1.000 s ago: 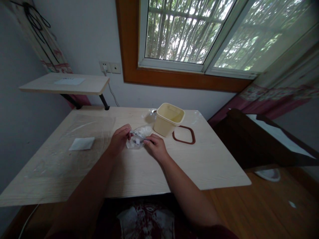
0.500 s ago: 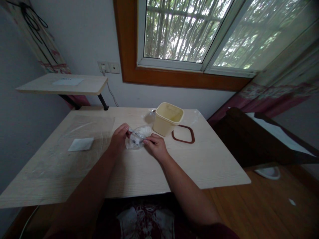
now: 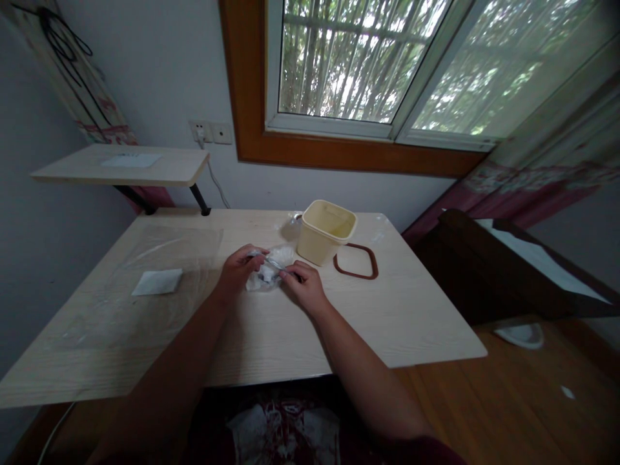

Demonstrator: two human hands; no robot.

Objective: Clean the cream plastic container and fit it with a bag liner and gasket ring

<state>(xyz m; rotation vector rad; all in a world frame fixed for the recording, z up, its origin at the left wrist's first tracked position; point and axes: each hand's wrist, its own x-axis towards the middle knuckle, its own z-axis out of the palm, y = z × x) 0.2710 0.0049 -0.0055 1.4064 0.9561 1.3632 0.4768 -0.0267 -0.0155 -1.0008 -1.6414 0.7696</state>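
Note:
Between my hands, low over the desk, is a crumpled clear plastic bag (image 3: 265,279) with something whitish inside that I cannot make out. My left hand (image 3: 238,268) pinches the bag's twisted upper edge from the left. On the other side my right hand (image 3: 304,283) grips the same edge with thumb and fingers. Just beyond the right hand stands a cream plastic bin (image 3: 322,237), upright and open at the top. A brown rounded-square ring (image 3: 374,265) lies flat on the desk to the right of the bin.
On the left of the pale wooden desk (image 3: 387,323) a flat clear plastic sheet (image 3: 116,316) lies under a white packet (image 3: 157,282). A raised shelf (image 3: 169,169) stands at the back left. More crumpled plastic (image 3: 289,227) sits behind the bin. A dark wooden piece (image 3: 513,271) stands at right.
My left hand has shifted slightly right and up along the bag's edge, closer to my right hand. My right hand, the bin and the ring stay where they were.

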